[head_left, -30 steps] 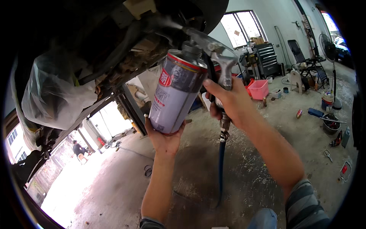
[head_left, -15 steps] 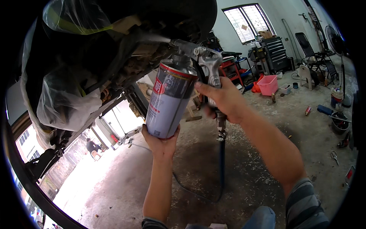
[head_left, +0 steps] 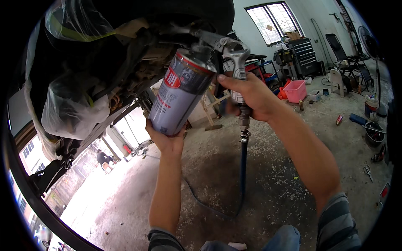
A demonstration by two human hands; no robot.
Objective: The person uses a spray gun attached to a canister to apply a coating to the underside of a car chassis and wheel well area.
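A metal spray gun [head_left: 238,58] with a blue air hose [head_left: 243,167] below its handle is gripped in my right hand [head_left: 255,97]. Screwed under the gun is a grey can [head_left: 178,98] with a red rim, tilted with its base toward lower left. My left hand [head_left: 167,139] cups the can's base from below. The gun's nozzle points left into the dark vehicle underside [head_left: 155,54], with a faint mist at its tip. My right fingers around the handle are partly blurred.
Clear plastic sheeting [head_left: 71,106] hangs from the vehicle at left. Beyond stand a tool cabinet [head_left: 305,56], a pink bin [head_left: 295,90] and a reclining chair [head_left: 335,47]. Scissors [head_left: 367,172] and a black bucket [head_left: 374,134] lie at right. A person [head_left: 104,158] sits outside at far left.
The can and gun have tilted further, the can's base swinging left and up with my left hand. The nozzle has risen slightly, and the spray mist looks smaller.
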